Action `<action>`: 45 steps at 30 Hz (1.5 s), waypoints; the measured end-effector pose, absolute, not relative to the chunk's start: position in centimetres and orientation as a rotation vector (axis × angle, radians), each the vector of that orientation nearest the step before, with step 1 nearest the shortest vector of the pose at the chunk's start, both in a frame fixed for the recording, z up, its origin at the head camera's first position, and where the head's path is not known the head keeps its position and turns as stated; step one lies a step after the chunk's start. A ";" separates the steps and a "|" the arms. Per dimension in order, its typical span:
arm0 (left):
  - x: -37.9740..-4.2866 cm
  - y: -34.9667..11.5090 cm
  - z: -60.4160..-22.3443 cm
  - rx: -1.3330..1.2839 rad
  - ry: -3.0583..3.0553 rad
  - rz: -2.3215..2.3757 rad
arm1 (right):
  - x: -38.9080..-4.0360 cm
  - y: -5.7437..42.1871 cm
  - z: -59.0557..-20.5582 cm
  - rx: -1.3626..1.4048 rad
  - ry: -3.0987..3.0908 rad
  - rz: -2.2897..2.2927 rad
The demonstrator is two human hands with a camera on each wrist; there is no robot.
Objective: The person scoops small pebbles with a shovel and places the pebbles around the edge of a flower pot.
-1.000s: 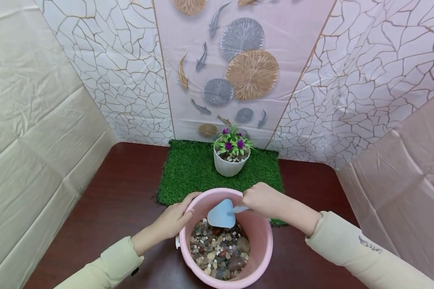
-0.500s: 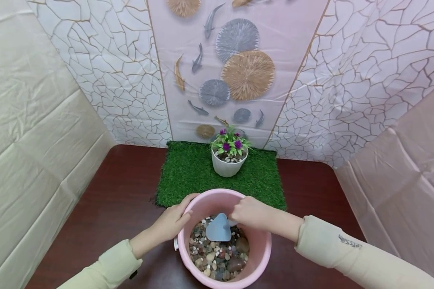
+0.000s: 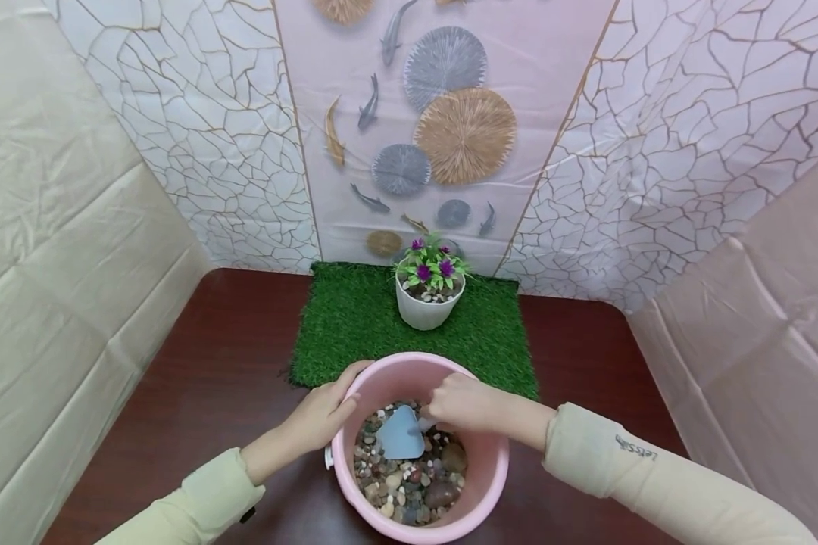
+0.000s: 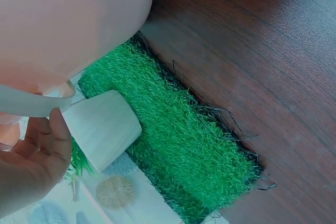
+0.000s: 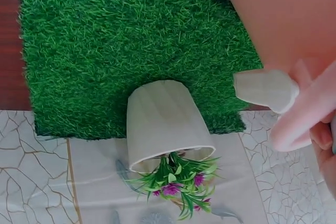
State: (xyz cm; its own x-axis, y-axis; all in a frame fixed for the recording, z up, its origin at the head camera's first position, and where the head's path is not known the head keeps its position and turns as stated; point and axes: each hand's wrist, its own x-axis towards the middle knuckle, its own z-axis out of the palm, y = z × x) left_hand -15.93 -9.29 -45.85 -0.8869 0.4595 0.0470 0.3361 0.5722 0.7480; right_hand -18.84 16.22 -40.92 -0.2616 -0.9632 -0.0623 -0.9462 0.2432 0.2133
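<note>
A pink bucket (image 3: 482, 471) stands on the table, its bottom covered with mixed pebbles (image 3: 394, 484) in brown, grey, white and red. My left hand (image 3: 316, 415) grips the bucket's left rim, thumb at the inner side and fingers outside. In the left wrist view, the fingers (image 4: 59, 124) curl close to a pale band on the bucket. Down inside the bucket, my right hand (image 3: 460, 403) holds the handle of a light blue scoop (image 3: 401, 434). The scoop's blade lies over the pebbles; the handle is mostly hidden in the fist.
Behind the bucket, a white flowerpot (image 3: 426, 309) with purple flowers stands on a green artificial grass mat (image 3: 354, 322). The dark red-brown table (image 3: 238, 341) spreads to both sides. Patterned cloth (image 3: 245, 129) hangs at the back, beige cloth at the sides.
The right hand has lowered the scoop into the bucket and moved it slightly left, onto the pebbles. The left hand keeps its hold on the rim. The head view has shifted slightly.
</note>
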 end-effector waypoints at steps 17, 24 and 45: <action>-15.9 -9.7 -45.7 0.684 2.642 1.210 | -18.8 15.4 -41.8 1.897 -2.436 -0.147; -16.0 -9.7 -45.8 0.715 2.658 1.203 | -19.4 15.5 -41.4 1.923 -2.448 -0.085; -16.2 -9.3 -46.0 0.703 2.660 1.207 | -20.3 17.4 -40.6 2.000 -2.494 0.136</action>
State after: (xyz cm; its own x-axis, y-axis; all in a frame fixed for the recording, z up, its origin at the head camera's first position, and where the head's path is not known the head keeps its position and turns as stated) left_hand -16.21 -9.30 -46.00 -0.8816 0.4673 0.0658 0.3572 0.5698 0.7401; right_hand -20.27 17.40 -40.58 -0.2176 -0.9760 0.0080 -0.9711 0.2157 -0.1023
